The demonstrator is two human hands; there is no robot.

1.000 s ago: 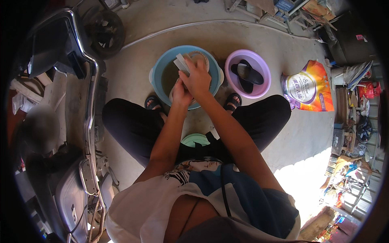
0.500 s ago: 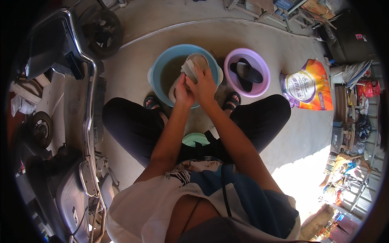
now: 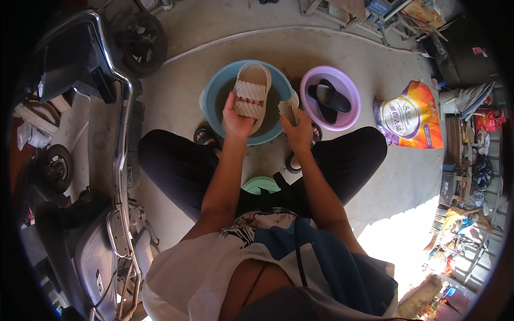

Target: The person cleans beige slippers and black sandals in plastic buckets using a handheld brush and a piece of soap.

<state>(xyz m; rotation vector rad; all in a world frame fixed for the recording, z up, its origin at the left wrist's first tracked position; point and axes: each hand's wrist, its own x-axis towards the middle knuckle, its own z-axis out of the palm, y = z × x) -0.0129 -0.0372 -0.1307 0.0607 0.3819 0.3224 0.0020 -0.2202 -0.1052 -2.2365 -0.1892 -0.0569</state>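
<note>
Beige sandal held up over the blue basin

From my remote seat, the head view shows me both hands at work. The left hand (image 3: 237, 120) grips a beige sandal (image 3: 252, 91) by its side, thumb along the woven straps; the fingers beneath are hidden from me. Its straps face up, and it sits above the murky water in the blue basin (image 3: 211, 92), on the floor (image 3: 182, 91) between the person's feet. I have the right hand (image 3: 300, 130) near the basin's right edge, thumb and fingers pinching a small tan piece (image 3: 289, 112), too small for me to identify. The two hands are apart.

Just right of the blue basin I see a lilac basin (image 3: 330, 69) holding black slippers (image 3: 335, 98), one lying across the other. Farther right lies an orange and purple package (image 3: 423, 115). Something pale green (image 3: 261, 184) shows between the person's legs.
</note>
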